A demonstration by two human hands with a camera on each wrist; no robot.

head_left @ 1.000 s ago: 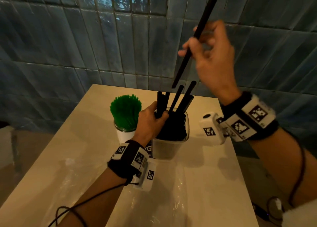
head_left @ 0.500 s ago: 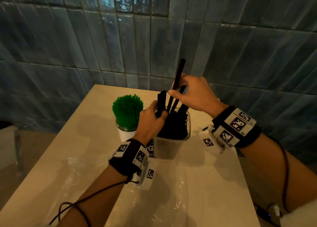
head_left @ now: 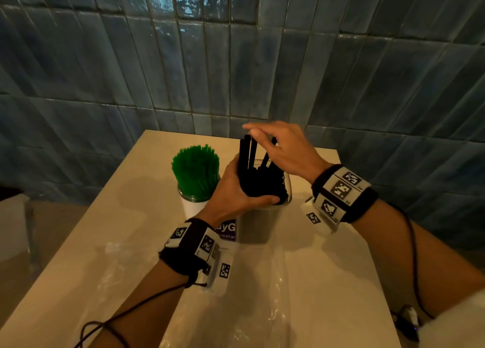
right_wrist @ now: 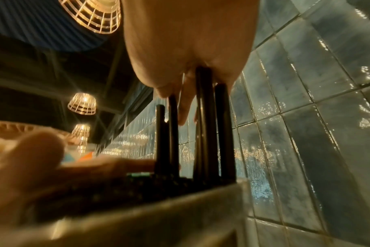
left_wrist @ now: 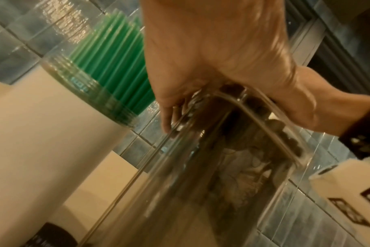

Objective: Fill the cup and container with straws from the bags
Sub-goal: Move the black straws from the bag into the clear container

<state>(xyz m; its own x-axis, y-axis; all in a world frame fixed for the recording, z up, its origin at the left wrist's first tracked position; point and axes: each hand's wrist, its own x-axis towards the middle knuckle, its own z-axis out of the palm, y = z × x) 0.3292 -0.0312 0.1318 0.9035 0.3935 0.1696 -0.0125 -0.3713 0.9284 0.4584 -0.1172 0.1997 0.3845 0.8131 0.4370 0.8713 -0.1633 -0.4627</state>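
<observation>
A white cup [head_left: 193, 208] packed with green straws [head_left: 195, 167] stands at the back of the table. To its right is a clear container [head_left: 258, 227] full of black straws [head_left: 262, 182]. My left hand [head_left: 233, 190] grips the black bundle at the container's mouth, thumb across the front. My right hand [head_left: 278, 148] lies flat, fingers straight, on the tips of a few taller black straws [right_wrist: 207, 125]. From the left wrist I see the green straws [left_wrist: 112, 66] and the container [left_wrist: 201, 183] blurred.
Crumpled clear plastic bags [head_left: 262, 308] lie on the cream table [head_left: 328, 269] in front of the container, more of them at the left [head_left: 118, 255]. A blue tiled wall [head_left: 236, 72] rises behind the table. A purple label [head_left: 227, 229] shows beside the cup.
My right hand came down from high up with one black straw, slid it into the container, let go and now lies flat on the straw tips. The left hand kept its hold.
</observation>
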